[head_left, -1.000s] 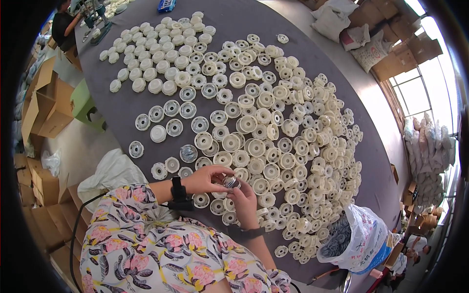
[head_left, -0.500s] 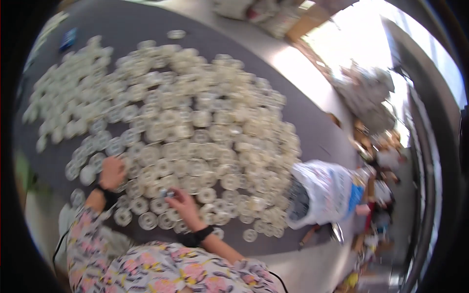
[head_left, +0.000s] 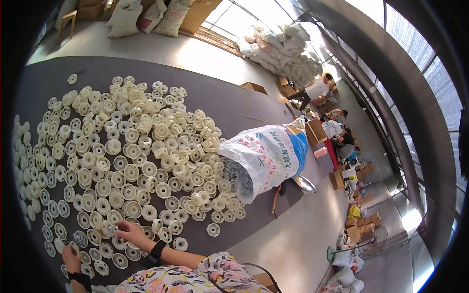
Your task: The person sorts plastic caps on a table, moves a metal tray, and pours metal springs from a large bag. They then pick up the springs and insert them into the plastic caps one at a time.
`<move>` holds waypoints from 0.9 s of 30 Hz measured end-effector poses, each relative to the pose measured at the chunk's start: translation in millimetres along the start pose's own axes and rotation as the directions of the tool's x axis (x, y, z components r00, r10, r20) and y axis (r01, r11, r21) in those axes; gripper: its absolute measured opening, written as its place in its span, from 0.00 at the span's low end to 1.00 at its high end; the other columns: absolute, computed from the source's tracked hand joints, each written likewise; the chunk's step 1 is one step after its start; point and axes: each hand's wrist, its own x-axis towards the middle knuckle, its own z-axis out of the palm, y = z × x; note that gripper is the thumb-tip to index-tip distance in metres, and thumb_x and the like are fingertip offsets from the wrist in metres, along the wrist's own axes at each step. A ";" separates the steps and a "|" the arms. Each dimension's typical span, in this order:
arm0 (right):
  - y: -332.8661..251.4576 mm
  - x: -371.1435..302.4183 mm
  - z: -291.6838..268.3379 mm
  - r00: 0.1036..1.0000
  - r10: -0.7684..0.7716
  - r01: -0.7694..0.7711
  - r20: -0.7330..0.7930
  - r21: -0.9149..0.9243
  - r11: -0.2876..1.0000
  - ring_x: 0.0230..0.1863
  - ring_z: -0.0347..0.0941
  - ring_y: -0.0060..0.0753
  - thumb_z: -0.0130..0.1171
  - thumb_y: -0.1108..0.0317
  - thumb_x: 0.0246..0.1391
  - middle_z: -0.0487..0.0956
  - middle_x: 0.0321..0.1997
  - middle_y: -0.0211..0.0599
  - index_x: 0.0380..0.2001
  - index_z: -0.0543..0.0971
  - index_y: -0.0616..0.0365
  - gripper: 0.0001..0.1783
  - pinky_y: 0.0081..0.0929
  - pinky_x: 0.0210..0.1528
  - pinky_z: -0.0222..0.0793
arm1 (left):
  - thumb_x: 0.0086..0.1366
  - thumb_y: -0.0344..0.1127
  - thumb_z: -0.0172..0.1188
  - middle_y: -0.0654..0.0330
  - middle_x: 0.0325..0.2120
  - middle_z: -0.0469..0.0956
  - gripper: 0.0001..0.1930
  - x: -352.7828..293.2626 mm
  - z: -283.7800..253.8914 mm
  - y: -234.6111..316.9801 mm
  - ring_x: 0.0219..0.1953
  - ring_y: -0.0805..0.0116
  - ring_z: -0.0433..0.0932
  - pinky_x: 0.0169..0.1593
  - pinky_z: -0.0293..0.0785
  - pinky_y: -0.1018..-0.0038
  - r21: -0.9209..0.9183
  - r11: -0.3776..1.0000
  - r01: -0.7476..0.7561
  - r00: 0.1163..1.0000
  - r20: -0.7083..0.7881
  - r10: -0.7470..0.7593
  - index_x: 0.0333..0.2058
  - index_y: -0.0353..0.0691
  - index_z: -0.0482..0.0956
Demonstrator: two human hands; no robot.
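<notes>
My left hand (head_left: 72,260) is at the lower left among pale plastic wheels, its fingers curled. A shiny wire coil (head_left: 79,238) sits right at its fingertips, and a plain white disc (head_left: 59,245) lies beside it. To its right, my right hand (head_left: 135,235) pinches a small silvery metal coil (head_left: 113,230) between thumb and fingers, just above the wheels. Cream-coloured plastic wheels (head_left: 131,172) with central holes spread across the grey table (head_left: 215,97), some flat, some tilted or heaped. Dark bands circle both wrists.
A white and blue woven sack (head_left: 273,156) lies on its side right of the wheels, grey wire coils (head_left: 237,178) showing in its mouth. Beyond it are a metal bowl (head_left: 305,184) and a cardboard box (head_left: 315,132). People work farther off, near piled sacks (head_left: 283,46) and a fan (head_left: 373,239).
The view has swung toward the right, so the wheels and sack appear farther left and more of the room shows. My right hand still holds a small metal piece.
</notes>
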 end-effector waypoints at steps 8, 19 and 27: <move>0.6 -6.0 3.5 0.998 0.028 -0.031 0.054 0.055 0.998 0.33 0.69 0.16 0.57 0.58 0.52 0.73 0.37 0.26 0.52 0.65 0.56 0.26 0.16 0.32 0.66 | 0.48 0.18 0.50 0.51 0.21 0.60 0.08 -5.2 11.9 -2.7 0.27 0.51 0.64 0.35 0.61 0.69 -0.132 0.989 0.069 0.996 -0.047 -0.075 0.25 0.32 0.60; 4.3 -17.8 4.2 0.988 0.100 -0.108 0.116 0.068 0.992 0.32 0.70 0.16 0.57 0.58 0.51 0.72 0.35 0.27 0.49 0.67 0.58 0.25 0.16 0.28 0.70 | 0.45 0.22 0.57 0.58 0.26 0.64 0.12 4.0 -31.0 85.8 0.25 0.64 0.65 0.31 0.61 0.71 -0.517 0.854 0.062 0.998 0.058 -0.038 0.29 0.34 0.65; 2.1 -21.1 19.2 0.971 0.085 -0.138 0.223 0.232 0.963 0.26 0.72 0.19 0.57 0.59 0.51 0.74 0.34 0.31 0.47 0.67 0.61 0.24 0.15 0.27 0.70 | 0.42 0.23 0.60 0.61 0.35 0.69 0.25 -7.3 -59.8 216.2 0.36 0.71 0.72 0.42 0.69 0.76 -0.809 0.588 0.009 0.948 0.194 0.253 0.43 0.36 0.69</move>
